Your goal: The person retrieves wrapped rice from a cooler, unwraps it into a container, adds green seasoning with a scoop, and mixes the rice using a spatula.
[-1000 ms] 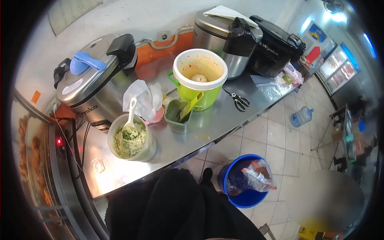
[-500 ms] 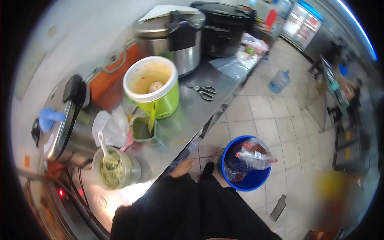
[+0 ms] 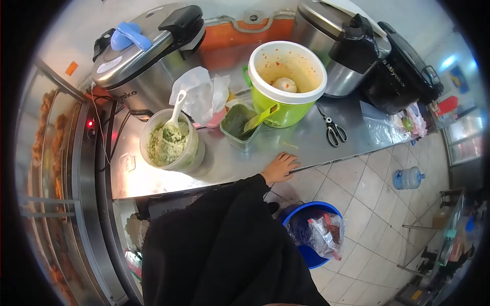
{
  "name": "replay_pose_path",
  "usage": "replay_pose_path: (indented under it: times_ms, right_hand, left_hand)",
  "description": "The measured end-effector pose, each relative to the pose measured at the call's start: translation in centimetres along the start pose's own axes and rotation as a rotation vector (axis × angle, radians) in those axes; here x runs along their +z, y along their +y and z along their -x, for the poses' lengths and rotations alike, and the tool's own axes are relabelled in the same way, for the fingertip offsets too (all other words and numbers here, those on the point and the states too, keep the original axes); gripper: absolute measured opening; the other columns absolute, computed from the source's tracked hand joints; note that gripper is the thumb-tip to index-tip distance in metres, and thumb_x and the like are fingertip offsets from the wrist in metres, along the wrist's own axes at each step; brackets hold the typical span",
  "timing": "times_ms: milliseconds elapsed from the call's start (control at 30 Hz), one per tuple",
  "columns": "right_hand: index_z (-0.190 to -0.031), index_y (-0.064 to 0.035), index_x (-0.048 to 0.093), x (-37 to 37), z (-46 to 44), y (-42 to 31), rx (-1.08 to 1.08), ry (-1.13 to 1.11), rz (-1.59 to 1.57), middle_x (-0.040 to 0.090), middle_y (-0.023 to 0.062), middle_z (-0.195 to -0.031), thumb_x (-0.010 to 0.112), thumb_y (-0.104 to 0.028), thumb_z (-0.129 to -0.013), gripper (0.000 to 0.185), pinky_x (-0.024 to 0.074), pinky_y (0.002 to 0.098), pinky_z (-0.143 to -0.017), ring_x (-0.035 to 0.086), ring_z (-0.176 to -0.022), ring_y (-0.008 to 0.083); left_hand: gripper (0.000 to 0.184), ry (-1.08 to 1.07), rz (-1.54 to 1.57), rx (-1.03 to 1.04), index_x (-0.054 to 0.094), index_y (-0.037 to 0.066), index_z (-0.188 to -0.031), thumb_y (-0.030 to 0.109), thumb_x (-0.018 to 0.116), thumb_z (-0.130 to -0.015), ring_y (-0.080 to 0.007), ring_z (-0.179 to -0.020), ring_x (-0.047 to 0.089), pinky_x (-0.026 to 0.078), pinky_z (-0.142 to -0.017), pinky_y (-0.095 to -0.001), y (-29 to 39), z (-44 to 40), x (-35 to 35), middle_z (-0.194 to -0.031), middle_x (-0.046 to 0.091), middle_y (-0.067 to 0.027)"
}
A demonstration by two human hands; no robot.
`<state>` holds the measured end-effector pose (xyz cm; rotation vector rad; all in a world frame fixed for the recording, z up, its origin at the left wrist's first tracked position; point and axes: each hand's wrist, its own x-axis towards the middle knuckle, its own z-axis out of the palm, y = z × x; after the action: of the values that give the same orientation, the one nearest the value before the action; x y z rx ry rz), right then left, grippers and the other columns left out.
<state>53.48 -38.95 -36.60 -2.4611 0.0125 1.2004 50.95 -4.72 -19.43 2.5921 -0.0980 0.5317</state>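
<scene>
My left hand (image 3: pixel 278 168) reaches out of a black sleeve and rests on the front edge of the metal counter (image 3: pixel 217 155), fingers stretched and apart, holding nothing. Closest to it are a squarish clear container (image 3: pixel 242 142) with a yellow-green utensil (image 3: pixel 261 117) leaning in it, and a green bucket (image 3: pixel 286 110) with a white rim. Inside the bucket lie a round whitish thing (image 3: pixel 284 85) and reddish specks. Left of these, a translucent tub (image 3: pixel 193 155) holds a pale, green-flecked food (image 3: pixel 166 145) with a white spoon (image 3: pixel 176 109) in it. My right hand is out of view.
Scissors (image 3: pixel 334 133) and a plastic bag (image 3: pixel 380 125) lie on the counter's right. Large cookers (image 3: pixel 168 71) (image 3: pixel 339 61) stand at the back. Below the edge is a blue bin (image 3: pixel 316 262) with plastic packaging; a water bottle (image 3: pixel 408 178) lies on the tiles. A lit display case (image 3: pixel 58 153) borders the left.
My view has swung left toward the counter, so its objects appear farther right and nearer the middle. My left hand, beside the counter before, now lies on its edge.
</scene>
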Motion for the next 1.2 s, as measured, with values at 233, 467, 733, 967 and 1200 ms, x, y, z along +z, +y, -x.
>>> replay_pose_path:
  times_ms: [233, 467, 733, 967, 1200]
  right_hand:
    - [-0.090, -0.0088, 0.055, 2.6, 2.7, -1.0, 0.000, -0.002, -0.056, 0.056, 0.0122, -0.084, 0.048, -0.037, -0.071, 0.035, 0.0414, 0.0346, -0.070, 0.053, -0.081, 0.0256]
    - [-0.090, -0.0086, 0.055, 10.0, 9.9, 0.8, 0.176, 0.089, -0.227, 0.056, 0.0121, -0.084, 0.048, -0.037, -0.071, 0.035, 0.0413, 0.0343, -0.070, 0.053, -0.081, 0.0256]
    - [-0.090, -0.0085, 0.055, 19.9, 18.6, 5.3, 0.446, 0.224, -0.515, 0.056, 0.0120, -0.084, 0.048, -0.036, -0.071, 0.034, 0.0413, 0.0340, -0.070, 0.053, -0.081, 0.0255]
    - [-0.090, -0.0083, 0.055, 26.6, 22.7, 9.4, 0.564, 0.273, -0.743, 0.056, 0.0119, -0.084, 0.048, -0.036, -0.071, 0.034, 0.0412, 0.0337, -0.070, 0.053, -0.080, 0.0254]
    - [-0.090, -0.0082, 0.055, 29.5, 27.5, 18.2, 0.710, 0.407, -0.944, 0.056, 0.0118, -0.083, 0.047, -0.036, -0.072, 0.034, 0.0412, 0.0335, -0.070, 0.053, -0.080, 0.0254]
  left_hand:
    - [0.039, 0.014, 0.040, 0.008, 0.044, 0.010, -0.101, 0.019, 0.053, -0.064, -0.0244, -0.098, 0.035, 0.024, -0.088, -0.0384, 0.1, -0.1, 0.0, -0.101, 0.040, -0.0101]
    - [0.038, -0.009, 0.044, 0.025, 0.045, 0.010, -0.101, 0.017, 0.052, -0.064, -0.0268, -0.098, 0.035, 0.025, -0.086, -0.0406, -0.5, -0.1, 0.4, -0.103, 0.039, -0.0109]
    - [0.040, 0.011, -0.016, 0.105, 0.046, 0.008, -0.099, 0.013, 0.055, -0.061, -0.0281, -0.095, 0.037, 0.029, -0.082, -0.0386, -1.3, 0.0, 0.7, -0.101, 0.041, -0.0123]
    - [0.043, 0.027, -0.069, 0.146, 0.046, 0.006, -0.098, 0.004, 0.055, -0.056, -0.0301, -0.093, 0.040, 0.031, -0.080, -0.0384, -2.0, -0.5, 1.0, -0.099, 0.044, -0.0140]
    - [0.042, -0.052, -0.582, -0.016, 0.041, 0.010, -0.108, 0.016, 0.050, -0.067, -0.0285, -0.090, 0.041, 0.034, -0.074, -0.0391, -3.1, -0.3, 1.8, -0.099, 0.042, -0.0130]
